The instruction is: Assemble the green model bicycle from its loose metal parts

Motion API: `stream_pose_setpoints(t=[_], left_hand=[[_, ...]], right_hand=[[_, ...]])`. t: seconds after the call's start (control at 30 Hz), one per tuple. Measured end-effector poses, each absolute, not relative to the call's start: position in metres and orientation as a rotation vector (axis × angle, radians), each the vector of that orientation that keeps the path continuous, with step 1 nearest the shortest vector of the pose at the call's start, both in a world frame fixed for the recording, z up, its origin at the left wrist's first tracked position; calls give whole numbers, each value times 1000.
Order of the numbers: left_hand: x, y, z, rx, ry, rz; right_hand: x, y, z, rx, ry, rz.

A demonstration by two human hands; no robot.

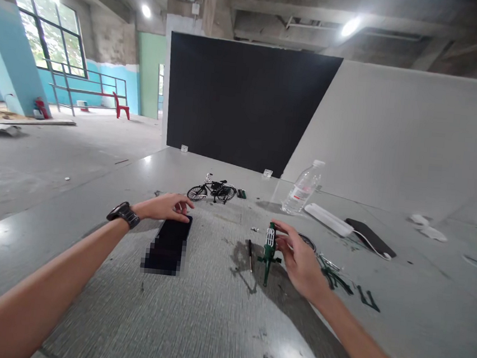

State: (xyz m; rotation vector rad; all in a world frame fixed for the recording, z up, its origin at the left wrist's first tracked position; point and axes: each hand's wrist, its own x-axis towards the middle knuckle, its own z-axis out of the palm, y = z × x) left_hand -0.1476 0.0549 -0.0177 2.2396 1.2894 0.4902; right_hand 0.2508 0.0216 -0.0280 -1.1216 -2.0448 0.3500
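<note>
Left forearm [55, 279] is slanting in from lower left, left hand [172, 206] curving palm-down at the phone's [168, 245] far end, grip hanging loosely apart. Right hand [303, 264] is reaching in from lower right, fingers curling leftward, grip clamping on the green bike part [268, 254] just right of a screwdriver [251, 250].

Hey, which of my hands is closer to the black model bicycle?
Left. Your left hand is close by the front wheel of the black model bicycle; your right hand is farther off, to its right and nearer you.
</note>
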Motion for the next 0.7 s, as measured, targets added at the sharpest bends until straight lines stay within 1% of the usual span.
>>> stream_pose_setpoints(t=[0.7], left_hand=[[-149,50,-14,2215,1315,405]], right_hand=[[249,21,-27,-1126,-2044,382]])
